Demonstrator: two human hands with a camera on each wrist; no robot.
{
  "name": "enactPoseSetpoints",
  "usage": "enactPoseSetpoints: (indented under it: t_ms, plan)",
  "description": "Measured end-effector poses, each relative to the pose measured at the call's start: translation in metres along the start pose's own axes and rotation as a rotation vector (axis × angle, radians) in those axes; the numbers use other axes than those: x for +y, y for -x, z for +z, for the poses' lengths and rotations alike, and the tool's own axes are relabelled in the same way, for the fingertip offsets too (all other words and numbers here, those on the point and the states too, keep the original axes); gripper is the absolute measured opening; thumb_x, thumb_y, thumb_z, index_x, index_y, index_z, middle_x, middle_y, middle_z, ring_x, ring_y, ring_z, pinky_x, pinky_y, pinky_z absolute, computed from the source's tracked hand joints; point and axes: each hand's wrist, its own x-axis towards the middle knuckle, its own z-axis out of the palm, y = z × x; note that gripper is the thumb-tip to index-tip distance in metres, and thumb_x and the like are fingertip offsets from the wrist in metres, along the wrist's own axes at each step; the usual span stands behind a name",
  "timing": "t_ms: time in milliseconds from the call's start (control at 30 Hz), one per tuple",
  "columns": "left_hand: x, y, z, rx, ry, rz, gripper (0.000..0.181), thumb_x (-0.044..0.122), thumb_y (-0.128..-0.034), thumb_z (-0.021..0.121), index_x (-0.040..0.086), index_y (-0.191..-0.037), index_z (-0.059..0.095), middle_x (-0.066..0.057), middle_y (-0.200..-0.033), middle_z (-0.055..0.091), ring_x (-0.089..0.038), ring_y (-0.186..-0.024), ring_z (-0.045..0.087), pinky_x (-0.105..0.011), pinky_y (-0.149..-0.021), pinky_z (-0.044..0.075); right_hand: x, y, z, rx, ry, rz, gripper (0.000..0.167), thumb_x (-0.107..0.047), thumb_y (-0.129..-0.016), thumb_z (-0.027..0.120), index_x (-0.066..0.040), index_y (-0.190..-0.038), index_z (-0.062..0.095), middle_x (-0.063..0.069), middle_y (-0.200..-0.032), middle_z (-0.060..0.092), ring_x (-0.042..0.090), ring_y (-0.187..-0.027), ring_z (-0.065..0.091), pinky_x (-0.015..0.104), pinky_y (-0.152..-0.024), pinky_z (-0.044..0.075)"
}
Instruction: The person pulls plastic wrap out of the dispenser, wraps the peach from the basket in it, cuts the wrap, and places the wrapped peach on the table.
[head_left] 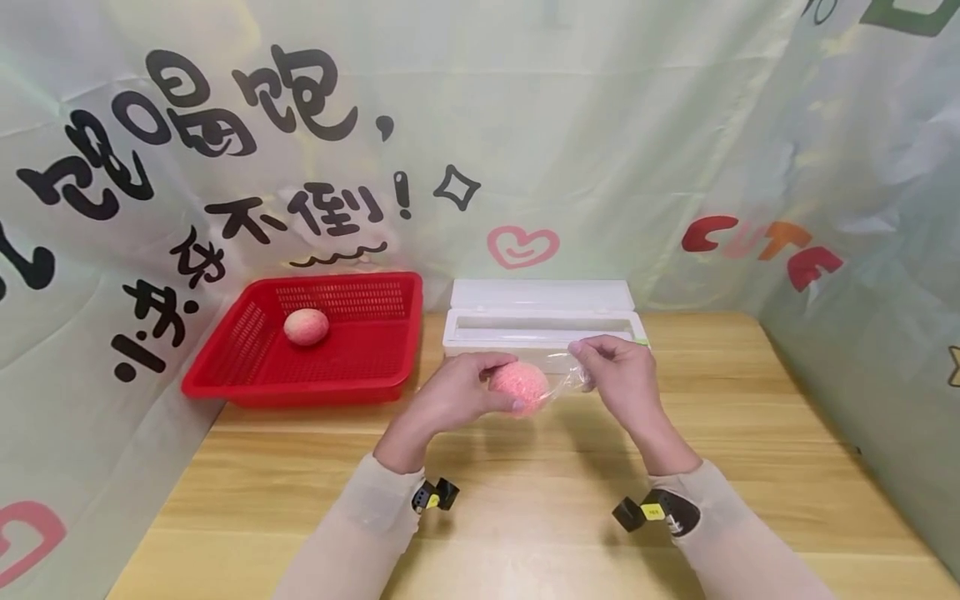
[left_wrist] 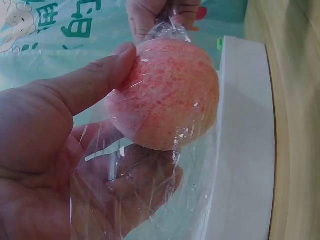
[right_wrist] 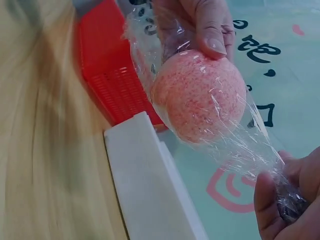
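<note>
A pink, speckled peach (head_left: 521, 387) is held above the table in front of the white box, with clear plastic wrap (right_wrist: 245, 150) around it. My left hand (head_left: 456, 393) grips it from the left, the thumb on its side in the left wrist view. To the right, my right hand (head_left: 621, 377) pinches the gathered, twisted end of the wrap. In the right wrist view the film stretches taut from the peach to those fingers. A loose sheet of wrap also hangs over the left palm and fingers in the left wrist view.
A red basket (head_left: 300, 395) stands at the back left, holding another peach (head_left: 306, 327). Behind my hands lies a long white box (head_left: 542, 295), its lid raised. The wooden table (head_left: 540, 533) meets printed cloth walls at the back and sides.
</note>
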Motion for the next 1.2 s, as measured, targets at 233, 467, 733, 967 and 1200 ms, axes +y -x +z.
enactPoseSetpoints:
  t_ms: [233, 467, 733, 967, 1200]
  plan:
    - [0.001, -0.002, 0.004, 0.092, 0.022, -0.047, 0.067, 0.029, -0.0882, 0.087, 0.017, -0.148, 0.061, -0.005, -0.147, 0.064, -0.026, -0.131, 0.062, -0.044, -0.109, 0.054, -0.001, 0.001, -0.008, 0.163, -0.320, 0.157, 0.035, -0.036, -0.104, 0.068, -0.005, -0.120, 0.065, 0.003, -0.104, 0.065, 0.011, -0.085, 0.070, 0.029, -0.069, 0.064]
    - [-0.002, -0.004, 0.013, 0.194, -0.011, -0.024, 0.068, 0.032, -0.0868, 0.089, 0.017, -0.147, 0.062, -0.005, -0.144, 0.066, -0.027, -0.131, 0.062, -0.046, -0.106, 0.055, 0.003, 0.023, 0.018, -0.188, -0.384, 0.288, 0.058, -0.043, -0.109, 0.056, 0.003, -0.143, 0.046, 0.019, -0.140, 0.054, 0.026, -0.120, 0.063, 0.041, -0.093, 0.063]
    - [0.003, -0.001, 0.030, 0.215, -0.100, 0.041, 0.089, 0.033, -0.0856, 0.090, 0.016, -0.159, 0.044, -0.009, -0.149, 0.061, -0.026, -0.130, 0.063, -0.046, -0.105, 0.056, 0.005, 0.030, 0.046, -0.233, -0.526, 0.312, 0.049, -0.019, -0.101, 0.074, 0.005, -0.138, 0.054, 0.017, -0.135, 0.061, 0.015, -0.106, 0.070, 0.038, -0.093, 0.063]
    - [0.000, 0.005, 0.008, 0.108, 0.139, -0.026, 0.087, 0.042, -0.0879, 0.086, 0.023, -0.161, 0.043, -0.007, -0.159, 0.052, -0.029, -0.144, 0.054, -0.057, -0.110, 0.051, 0.009, 0.030, 0.041, -0.267, -0.481, 0.247, 0.052, -0.010, -0.095, 0.078, 0.002, -0.139, 0.054, 0.014, -0.131, 0.064, 0.016, -0.109, 0.070, 0.033, -0.096, 0.060]
    - [-0.015, -0.004, 0.002, -0.075, 0.226, 0.048, 0.077, 0.041, -0.0877, 0.087, 0.018, -0.154, 0.055, -0.003, -0.146, 0.063, -0.024, -0.132, 0.061, -0.046, -0.110, 0.053, 0.005, 0.032, 0.036, -0.318, -0.413, 0.144, 0.054, -0.009, -0.091, 0.081, -0.001, -0.138, 0.057, 0.014, -0.137, 0.062, 0.016, -0.120, 0.065, 0.029, -0.099, 0.056]
